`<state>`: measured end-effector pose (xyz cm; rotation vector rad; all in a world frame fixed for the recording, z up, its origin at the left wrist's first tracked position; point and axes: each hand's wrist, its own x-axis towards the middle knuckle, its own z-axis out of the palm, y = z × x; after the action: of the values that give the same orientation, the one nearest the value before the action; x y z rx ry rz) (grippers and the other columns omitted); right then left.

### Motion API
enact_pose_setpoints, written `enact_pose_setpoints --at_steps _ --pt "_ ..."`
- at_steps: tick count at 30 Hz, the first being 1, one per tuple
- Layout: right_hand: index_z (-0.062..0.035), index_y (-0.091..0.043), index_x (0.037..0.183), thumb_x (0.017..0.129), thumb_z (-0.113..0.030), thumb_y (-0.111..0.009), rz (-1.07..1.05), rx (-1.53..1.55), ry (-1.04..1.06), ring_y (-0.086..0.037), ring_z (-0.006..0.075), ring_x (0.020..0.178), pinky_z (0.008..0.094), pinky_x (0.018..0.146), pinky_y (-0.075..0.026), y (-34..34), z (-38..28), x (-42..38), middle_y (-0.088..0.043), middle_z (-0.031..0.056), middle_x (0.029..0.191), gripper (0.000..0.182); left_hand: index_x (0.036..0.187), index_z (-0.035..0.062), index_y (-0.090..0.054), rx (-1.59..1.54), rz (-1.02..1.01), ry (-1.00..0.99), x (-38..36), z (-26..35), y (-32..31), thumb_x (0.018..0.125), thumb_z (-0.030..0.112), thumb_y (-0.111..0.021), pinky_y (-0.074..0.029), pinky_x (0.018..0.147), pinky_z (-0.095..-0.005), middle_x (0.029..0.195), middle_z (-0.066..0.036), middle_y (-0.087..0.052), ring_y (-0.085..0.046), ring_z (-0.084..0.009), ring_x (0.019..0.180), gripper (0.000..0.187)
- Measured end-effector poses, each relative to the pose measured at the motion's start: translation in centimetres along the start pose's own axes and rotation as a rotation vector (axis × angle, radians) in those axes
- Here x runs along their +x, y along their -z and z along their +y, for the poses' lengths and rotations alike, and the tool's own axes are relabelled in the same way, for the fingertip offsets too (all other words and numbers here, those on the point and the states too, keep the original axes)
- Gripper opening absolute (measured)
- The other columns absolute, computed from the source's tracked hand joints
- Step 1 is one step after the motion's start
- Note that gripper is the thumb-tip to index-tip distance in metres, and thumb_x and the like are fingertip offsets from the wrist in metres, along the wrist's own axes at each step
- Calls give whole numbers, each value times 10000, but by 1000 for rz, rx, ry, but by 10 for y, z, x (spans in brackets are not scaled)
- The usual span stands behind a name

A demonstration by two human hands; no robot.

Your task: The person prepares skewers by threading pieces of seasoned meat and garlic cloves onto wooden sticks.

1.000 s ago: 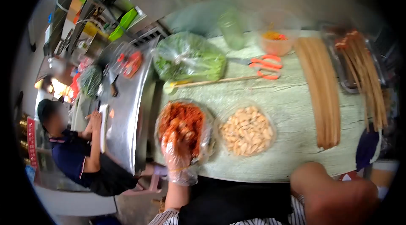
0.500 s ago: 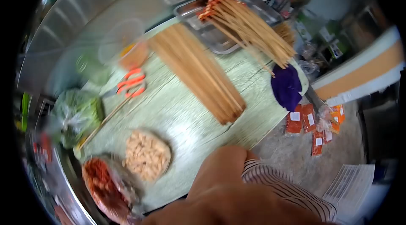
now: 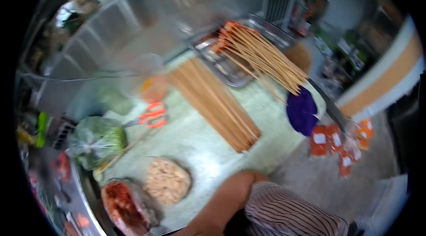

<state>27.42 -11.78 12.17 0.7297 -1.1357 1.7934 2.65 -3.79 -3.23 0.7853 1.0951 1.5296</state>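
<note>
Neither of my hands shows in the head view; only a bare bent limb (image 3: 228, 196) beside striped cloth (image 3: 288, 207) enters at the bottom. A thick bundle of bare wooden skewers (image 3: 217, 107) lies across the pale green tabletop (image 3: 199, 160). Behind it, loaded skewers (image 3: 268, 56) rest with their red food ends on a metal tray (image 3: 224, 69). Nearer the front are an open bag of pale chunks (image 3: 167, 180) and a bag of red, sauce-coated food (image 3: 122, 205). Orange-handled scissors (image 3: 153, 115) lie to the left of the bundle.
A bag of green vegetables (image 3: 97, 140) sits at the table's left, beside a single stick (image 3: 126, 149). Dark purple cloth (image 3: 301, 114) lies at the right edge. Red packets (image 3: 319, 142) lie on the floor there. A metal wall (image 3: 133, 23) stands behind the table.
The view has shifted, so the table and its items appear lower and slightly to the right. A large blurred bare body part at the bottom has mostly left the frame.
</note>
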Motion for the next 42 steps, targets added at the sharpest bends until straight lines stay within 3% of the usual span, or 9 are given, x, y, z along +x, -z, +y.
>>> enact_pose_setpoints --at_steps 8,10,14,20,24,30,34,38,42 --pt "13 -601 942 936 -206 -475 132 -566 -210 -589 134 614 232 513 -448 16 1 5 -617 78 773 253 1231 31 -466 -68 -43 16 -9 8 10 878 190 -575 -480 802 -347 1132 -117 -568 -564 -215 981 402" --pt "-26 -589 847 859 -52 -556 249 -822 -88 -562 179 702 300 626 -447 24 2 3 -567 62 802 43 1232 30 -466 -94 -63 40 -11 4 21 878 191 -575 -479 803 -347 1132 -117 -568 -564 -214 981 404" --pt "-2 -612 933 817 -51 -612 790 -1533 -171 -591 125 714 247 623 -480 63 -29 -19 -633 67 857 125 1194 11 -485 -94 -29 -59 -24 11 2 875 188 -577 -477 786 -345 1125 -123 -570 -561 -218 948 376" --pt "3 -669 810 687 -159 -683 1214 -2401 -1357 -619 346 742 412 707 -501 132 -126 -140 -636 202 805 204 1221 -10 -441 -196 -132 -21 -27 16 -1 900 142 -542 -501 843 -344 1175 -149 -533 -567 -223 1003 369" --pt "2 -650 674 642 -199 -718 1234 -2367 -1459 -621 331 700 406 689 -498 143 -144 -174 -629 203 732 214 1200 -23 -452 -196 -146 -47 -30 19 -2 904 127 -528 -518 816 -326 1152 -147 -547 -579 -217 984 340" --pt "12 -618 613 638 -189 -721 1289 -2265 -1322 -609 266 561 361 616 -491 136 -159 -161 -613 159 601 227 1185 -21 -467 -208 -72 -62 -24 13 2 891 99 -544 -535 757 -294 1088 -139 -578 -600 -191 920 327" --pt "25 -605 712 760 -112 -632 1471 -1685 -1113 -602 143 508 244 449 -473 113 -173 -149 -618 98 603 147 1128 7 -512 -247 -122 -57 -23 11 4 866 64 -568 -521 774 -314 1077 -120 -580 -591 -201 940 274" --pt "-50 -539 919 891 -163 -507 1503 -1142 -443 -628 141 580 209 476 -486 74 -145 -88 -611 61 714 121 1164 -7 -489 -302 -59 -56 -25 10 6 876 75 -559 -527 795 -332 1083 -131 -583 -597 -210 944 307" --pt "-40 -518 926 912 -220 -487 1311 -1092 -183 -587 131 546 197 496 -479 71 -97 -57 -546 50 685 183 1198 -24 -481 -286 -148 -72 -23 39 1 872 117 -578 -529 770 -309 1097 -146 -583 -609 -198 896 367"
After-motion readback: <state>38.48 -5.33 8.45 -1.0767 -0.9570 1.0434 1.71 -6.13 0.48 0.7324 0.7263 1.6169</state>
